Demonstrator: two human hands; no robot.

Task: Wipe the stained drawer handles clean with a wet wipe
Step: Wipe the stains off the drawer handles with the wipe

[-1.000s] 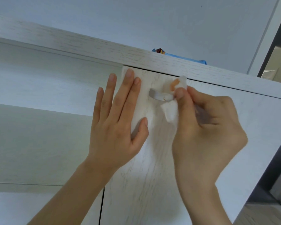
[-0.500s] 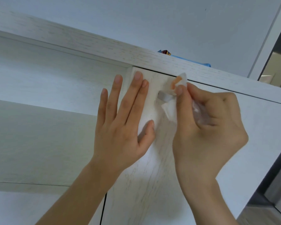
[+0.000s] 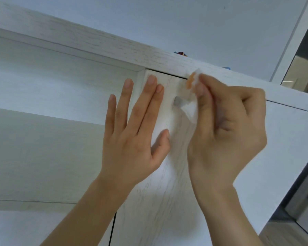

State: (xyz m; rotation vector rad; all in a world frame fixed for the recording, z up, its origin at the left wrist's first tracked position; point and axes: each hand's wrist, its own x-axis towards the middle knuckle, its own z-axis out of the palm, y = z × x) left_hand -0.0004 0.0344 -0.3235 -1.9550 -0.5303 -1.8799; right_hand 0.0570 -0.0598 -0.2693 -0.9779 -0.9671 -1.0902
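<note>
A whitewashed wooden drawer front [image 3: 167,201] carries a small grey metal handle [image 3: 178,101] near its top edge. My right hand [image 3: 226,132] pinches a white wet wipe [image 3: 191,107] with an orange stain at its upper tip, and holds it over the right part of the handle. Only the handle's left end shows. My left hand [image 3: 133,132] lies flat with straight fingers on the drawer front, just left of the handle.
An open shelf compartment [image 3: 52,139] lies to the left of the drawer. The unit's top board [image 3: 96,45] runs above, with a blue and coloured object [image 3: 180,53] peeking over it. A dark gap and door frame [image 3: 292,41] stand at the right.
My right hand has slid the wipe left along the handle, covering more of it. My left hand stays flat on the drawer front. The camera has shifted slightly.
</note>
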